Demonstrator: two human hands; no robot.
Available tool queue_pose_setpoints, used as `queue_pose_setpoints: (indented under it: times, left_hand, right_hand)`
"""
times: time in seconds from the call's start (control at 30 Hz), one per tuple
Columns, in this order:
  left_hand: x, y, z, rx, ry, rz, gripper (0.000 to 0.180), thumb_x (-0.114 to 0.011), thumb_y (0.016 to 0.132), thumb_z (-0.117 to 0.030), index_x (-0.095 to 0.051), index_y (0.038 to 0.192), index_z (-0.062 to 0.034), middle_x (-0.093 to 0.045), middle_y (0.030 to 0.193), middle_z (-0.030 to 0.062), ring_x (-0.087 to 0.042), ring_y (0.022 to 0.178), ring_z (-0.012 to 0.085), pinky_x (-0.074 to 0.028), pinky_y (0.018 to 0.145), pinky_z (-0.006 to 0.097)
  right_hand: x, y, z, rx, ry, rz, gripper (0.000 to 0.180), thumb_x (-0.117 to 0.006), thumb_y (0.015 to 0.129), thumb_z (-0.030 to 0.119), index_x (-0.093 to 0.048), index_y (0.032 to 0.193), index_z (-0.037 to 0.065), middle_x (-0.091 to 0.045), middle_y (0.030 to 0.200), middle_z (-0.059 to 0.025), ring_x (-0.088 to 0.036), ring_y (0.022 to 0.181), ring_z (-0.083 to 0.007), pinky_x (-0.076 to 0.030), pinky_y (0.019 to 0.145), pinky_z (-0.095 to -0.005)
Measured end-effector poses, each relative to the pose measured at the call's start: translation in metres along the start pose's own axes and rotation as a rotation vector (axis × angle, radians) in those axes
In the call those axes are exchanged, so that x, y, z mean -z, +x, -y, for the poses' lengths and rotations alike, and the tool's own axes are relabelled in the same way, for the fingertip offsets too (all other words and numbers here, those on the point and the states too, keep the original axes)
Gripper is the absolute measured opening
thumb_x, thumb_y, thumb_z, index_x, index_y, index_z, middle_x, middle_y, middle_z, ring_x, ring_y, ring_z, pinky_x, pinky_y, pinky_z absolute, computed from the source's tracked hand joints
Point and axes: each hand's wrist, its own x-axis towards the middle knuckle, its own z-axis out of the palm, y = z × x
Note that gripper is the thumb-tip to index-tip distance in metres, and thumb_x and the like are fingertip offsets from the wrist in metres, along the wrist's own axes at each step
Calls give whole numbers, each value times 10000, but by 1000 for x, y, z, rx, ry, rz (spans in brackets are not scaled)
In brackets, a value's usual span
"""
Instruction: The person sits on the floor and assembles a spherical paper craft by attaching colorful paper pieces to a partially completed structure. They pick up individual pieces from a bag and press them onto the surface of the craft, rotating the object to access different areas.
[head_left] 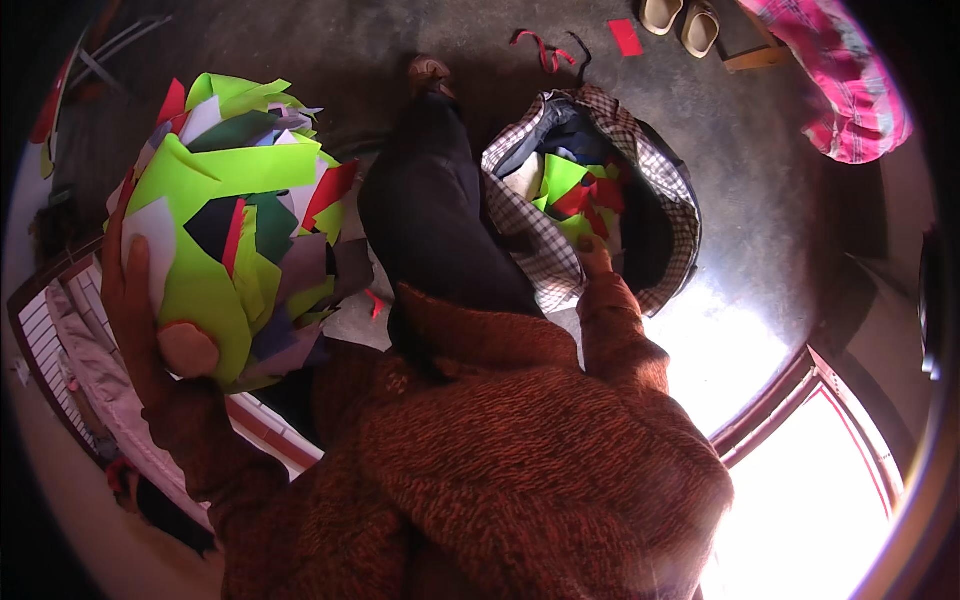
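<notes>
While the bundle of fabric scraps (235,215) sat high at the left of the scene, it was clutched from below by the left hand (140,310), whose fingers curled around its near-left side and whose thumb pressed into the lime-green pieces. The bundle mixed bright green, red, white, grey and dark green offcuts, some of them sticking out at the top. To the right, past the person's dark trouser leg (435,220), the right hand (597,258) gripped the near rim of a checked cloth bag (545,245), its fingers closed on the fabric edge and holding the mouth open. Inside the bag lay more green and red scraps (578,190) on darker cloth. Both arms wore a rust-brown knitted sweater (520,450) that filled the near part of the view. Farther off, on the grey floor (330,40), lay a red strip (545,50) and a small red piece (626,37), with a pair of beige sandals (680,18) beyond them. At the far right lay a pink checked cloth (850,85).
</notes>
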Motion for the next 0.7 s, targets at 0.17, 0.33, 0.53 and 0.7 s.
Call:
queue_pose_setpoints:
  times: [0.17, 0.33, 0.53, 0.7]
  left_hand:
    - [-8, -4, -20, 25, 1, -16, 456, -437, 947, -241, -421, 1349, -27, -466, 1330, 137, -455, 1193, 229, -330, 1013, 322]
    - [5, 0, 2, -36, 41, -2, 464, -440, 952, -254, -416, 1353, -22, -455, 1345, 140, -441, 1213, 232, -318, 1031, 339]
    - [3, -4, -5, -105, 74, 17, 448, -441, 952, -237, -425, 1338, -10, -455, 1344, 142, -431, 1223, 234, -311, 1033, 335]
    - [4, -5, 0, -121, 70, 12, 431, -424, 958, -228, -430, 1324, 1, -459, 1333, 149, -438, 1213, 226, -319, 1015, 304]
  right_hand:
    - [-11, 7, 16, 250, -121, -233, 697, -708, 713, 301, -403, 1326, 164, -326, 1378, -165, -411, 1217, -380, -423, 936, -463]
    - [-18, 40, 2, 251, -322, 35, 643, -687, 730, 311, -421, 1313, 267, -331, 1365, -160, -446, 1186, -392, -457, 892, -485]
    - [8, 25, 28, 7, -543, 231, 566, -694, 729, 344, -510, 1262, 298, -559, 1167, -106, -574, 1046, -326, -486, 838, -483]
    - [55, 0, 50, 160, -573, 156, 491, -711, 698, 413, -631, 1121, 176, -654, 1008, -131, -620, 964, -325, -490, 815, -412]
